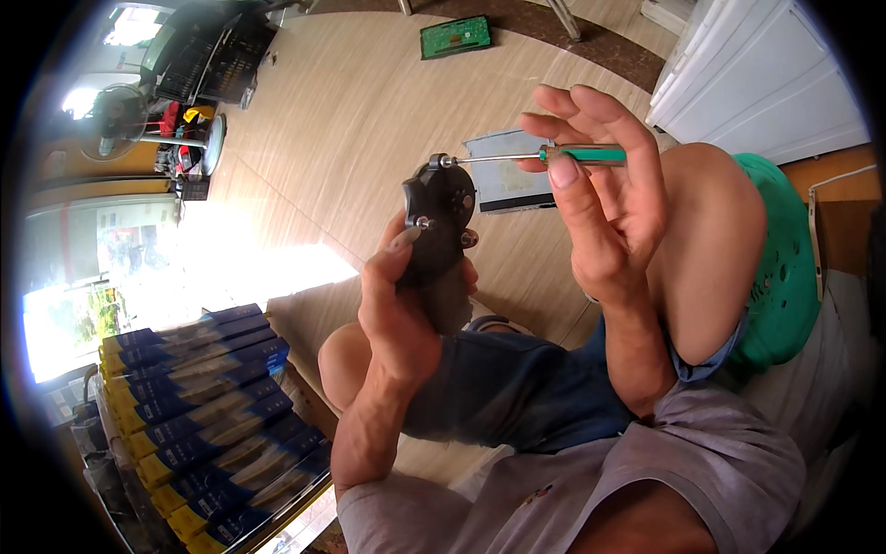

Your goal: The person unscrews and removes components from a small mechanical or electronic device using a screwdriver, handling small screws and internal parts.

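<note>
A black part (pixel 440 254), flat and lobed at the top with a rounded body below, is held up in front of the person, over the floor. Taking it as the clock's centre, with 12 at the top of the view, metal screws stand out along its rim: an upper screw (pixel 448 161) at 12, and others toward the left and right edges.

From 6 to 8 o'clock the left hand (pixel 399 319) grips the part, its thumb pressed beside the left screw and its other fingers wrapped behind, tips just showing on the right edge. At 2 o'clock the right hand (pixel 616 217) pinches a screwdriver (pixel 593 155) with a green handle between thumb and forefinger; its remaining fingers are raised and spread. The shaft runs roughly level toward 9, and its tip appears to meet the upper screw.

Behind the shaft, a grey panel (pixel 506 185) with a dark strip lies on the wood-patterned floor (pixel 341 111), partly hidden by the right hand. Farther out are a green circuit board (pixel 455 37) at 12, a white panelled unit (pixel 761 78) at 2, a green stool (pixel 784 277) with holes at 3, stacked blue and yellow boxes (pixel 208 406) at 8, and a standing fan (pixel 113 120) at 10.
</note>
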`<state>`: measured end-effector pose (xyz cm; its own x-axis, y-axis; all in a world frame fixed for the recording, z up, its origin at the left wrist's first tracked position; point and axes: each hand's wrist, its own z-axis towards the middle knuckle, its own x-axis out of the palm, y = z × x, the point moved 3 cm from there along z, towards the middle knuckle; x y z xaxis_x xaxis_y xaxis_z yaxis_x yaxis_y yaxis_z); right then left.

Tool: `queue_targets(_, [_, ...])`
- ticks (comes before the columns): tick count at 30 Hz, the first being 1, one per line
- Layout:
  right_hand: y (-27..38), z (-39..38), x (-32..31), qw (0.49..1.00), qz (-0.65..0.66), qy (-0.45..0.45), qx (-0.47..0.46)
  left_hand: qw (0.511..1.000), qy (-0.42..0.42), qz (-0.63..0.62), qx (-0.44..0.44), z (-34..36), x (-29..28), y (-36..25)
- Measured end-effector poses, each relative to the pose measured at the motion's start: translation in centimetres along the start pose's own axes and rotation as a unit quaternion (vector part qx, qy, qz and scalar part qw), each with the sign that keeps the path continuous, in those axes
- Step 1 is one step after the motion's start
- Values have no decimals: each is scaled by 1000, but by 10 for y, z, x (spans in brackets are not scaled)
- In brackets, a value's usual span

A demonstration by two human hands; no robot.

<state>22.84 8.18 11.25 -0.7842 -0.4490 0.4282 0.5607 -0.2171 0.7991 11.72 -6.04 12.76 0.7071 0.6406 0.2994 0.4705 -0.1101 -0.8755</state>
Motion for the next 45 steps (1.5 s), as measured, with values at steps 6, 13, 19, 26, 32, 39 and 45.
queue_targets(6, [2,-3,-6,991,-107,57,64,1000,-6,-3,2,-2,-2,-1])
queue_targets(13, [-4,1,-1,999,32,9,2,1000,-3,14,13,-1,3,-2])
queue_targets(19, [1,-2,-7,990,-62,45,118,999,-4,-9,37,-2,-3,0])
queue_targets(26, [0,0,3,997,65,-16,28,999,-8,-2,36,-1,1,0])
queue_targets(32, [-3,-5,-9,993,-61,73,74,999,-9,4,40,-3,-3,0])
queue_targets(39, [-1,-1,-2,999,33,40,7,999,-4,26,33,-2,2,-2])
queue_targets(45, [-3,-3,-10,994,-82,71,24,999,-4,-4,45,-2,-2,1])
